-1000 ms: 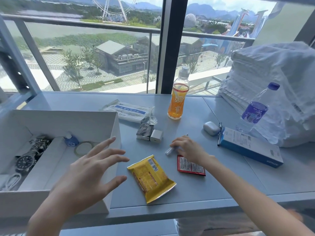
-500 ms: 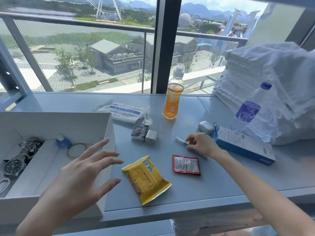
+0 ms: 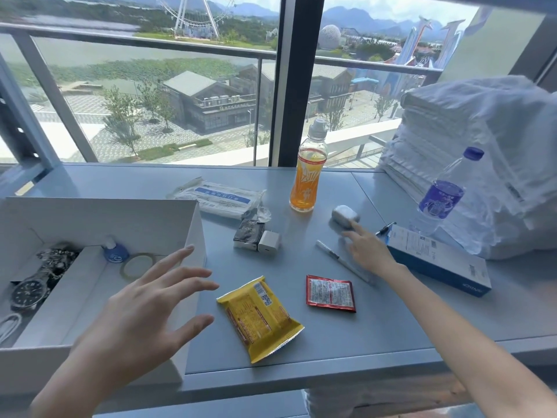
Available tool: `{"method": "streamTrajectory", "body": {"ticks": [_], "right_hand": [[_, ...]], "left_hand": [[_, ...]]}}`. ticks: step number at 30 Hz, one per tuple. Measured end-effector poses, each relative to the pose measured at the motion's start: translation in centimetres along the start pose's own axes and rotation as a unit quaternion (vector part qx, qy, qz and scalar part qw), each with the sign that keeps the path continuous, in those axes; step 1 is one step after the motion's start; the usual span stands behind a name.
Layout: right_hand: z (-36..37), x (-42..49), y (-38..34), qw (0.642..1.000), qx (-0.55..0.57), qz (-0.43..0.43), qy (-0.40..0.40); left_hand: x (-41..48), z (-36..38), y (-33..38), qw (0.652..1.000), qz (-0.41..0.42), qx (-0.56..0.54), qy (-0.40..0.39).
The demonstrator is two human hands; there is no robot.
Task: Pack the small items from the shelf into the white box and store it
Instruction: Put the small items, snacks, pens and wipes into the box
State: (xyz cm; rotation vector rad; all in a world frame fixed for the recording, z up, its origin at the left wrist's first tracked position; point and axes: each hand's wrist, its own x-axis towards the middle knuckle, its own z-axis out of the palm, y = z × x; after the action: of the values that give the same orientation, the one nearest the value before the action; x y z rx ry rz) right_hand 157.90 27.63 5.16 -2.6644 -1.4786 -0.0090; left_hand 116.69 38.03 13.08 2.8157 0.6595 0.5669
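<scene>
White cardboard box [image 3: 193,224] sits under left hand [image 3: 141,309], fingers spread, empty. Yellow foil snack packet [image 3: 259,318] lies between hands. Right hand [image 3: 366,251], released, fingertip touches small white earbud case [image 3: 345,214] beyond; next, probably pinch it.

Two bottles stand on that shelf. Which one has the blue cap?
The clear water bottle on the right, leaning against the white bundle. Its cap and label are blue. The other bottle, by the window post, holds orange drink under a pale cap.
</scene>
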Motion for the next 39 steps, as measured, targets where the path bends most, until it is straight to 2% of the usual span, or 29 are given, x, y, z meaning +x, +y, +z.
{"method": "streamTrajectory", "body": {"ticks": [2, 4, 6, 11, 15, 19, 22, 26, 35, 37, 39], "right_hand": [[0.3, 0.0, 0.4, 0.999, 0.008, 0.027, 0.019], [0.5, -0.1, 0.5, 0.994, 0.015, 0.110, -0.015], [0.9, -0.5, 0.5, 0.989, 0.016, 0.143, -0.044], [1.1, -1.8, 0.7, 0.992, 0.060, 0.091, 0.058], [0.3, -3.5, 0.8, 0.994, 0.070, 0.071, 0.046], [0.1, -6.1, -0.2, 0.986, 0.148, 0.040, 0.059], [-0.2, -6.6, -0.9, 0.980, 0.198, 0.025, 0.021], [-0.9, -5.0, -2.0, 0.979, 0.192, 0.057, -0.038], [-2.0, -2.4, -6.3, 0.985, 0.065, 0.036, -0.158], [-2.1, -2.3, -6.9, 0.986, 0.036, 0.005, -0.166], [-2.4, -2.0, -7.1, 0.990, 0.048, -0.031, -0.131]], "left_hand": [[0.0, 0.0, 0.0, 1.000, -0.001, 0.000, 0.000], [0.0, 0.0, 0.0, 1.000, -0.002, 0.002, 0.000], [0.0, 0.0, 0.0, 1.000, -0.002, 0.000, -0.002], [0.0, 0.1, -0.1, 1.000, -0.003, -0.003, -0.001], [0.1, 0.1, -0.1, 1.000, -0.001, -0.003, -0.001], [0.1, 0.2, -0.2, 1.000, -0.003, 0.001, -0.004], [0.0, 0.1, -0.1, 1.000, -0.005, 0.006, -0.006], [0.0, 0.0, 0.0, 1.000, -0.008, 0.003, -0.008], [0.0, -0.2, 0.2, 1.000, -0.014, 0.001, -0.012], [0.0, -0.2, 0.2, 1.000, -0.013, -0.001, -0.013], [0.0, -0.3, 0.3, 1.000, -0.015, -0.006, -0.012]]}}
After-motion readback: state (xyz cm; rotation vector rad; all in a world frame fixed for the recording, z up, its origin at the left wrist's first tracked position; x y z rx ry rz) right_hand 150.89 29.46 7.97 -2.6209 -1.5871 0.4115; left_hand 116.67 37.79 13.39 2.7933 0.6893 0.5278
